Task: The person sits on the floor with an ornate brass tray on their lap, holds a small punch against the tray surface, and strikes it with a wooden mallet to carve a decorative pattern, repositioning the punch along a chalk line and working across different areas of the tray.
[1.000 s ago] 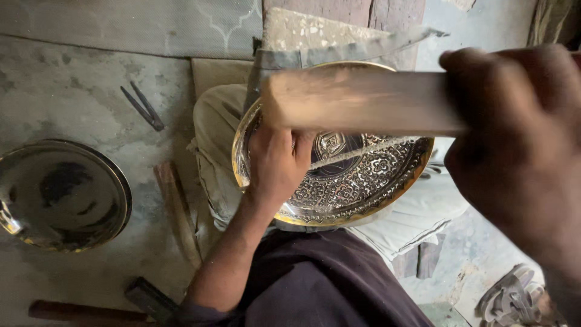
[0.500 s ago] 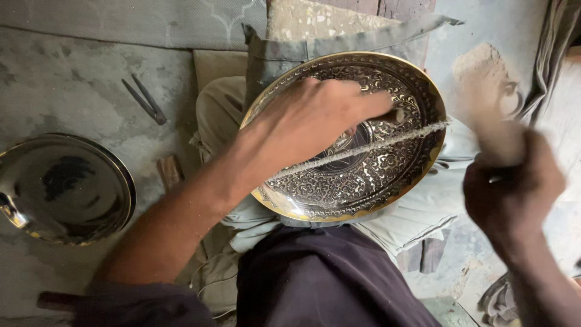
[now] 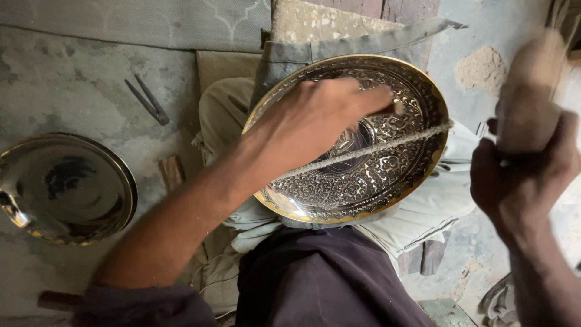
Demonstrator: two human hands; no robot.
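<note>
A small tool, mostly hidden, is pinched by the left hand (image 3: pixel 321 124) over the engraved tray (image 3: pixel 387 175), while a blurred wooden mallet (image 3: pixel 529 97) is gripped by the right hand (image 3: pixel 523 181).

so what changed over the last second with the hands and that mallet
The right hand swung the wooden mallet from across the engraved tray out to the right, upright and blurred. The left hand slid from the tray's left edge toward its centre, gripping a small punch. Tray, plain plate and pliers stayed put.
</note>
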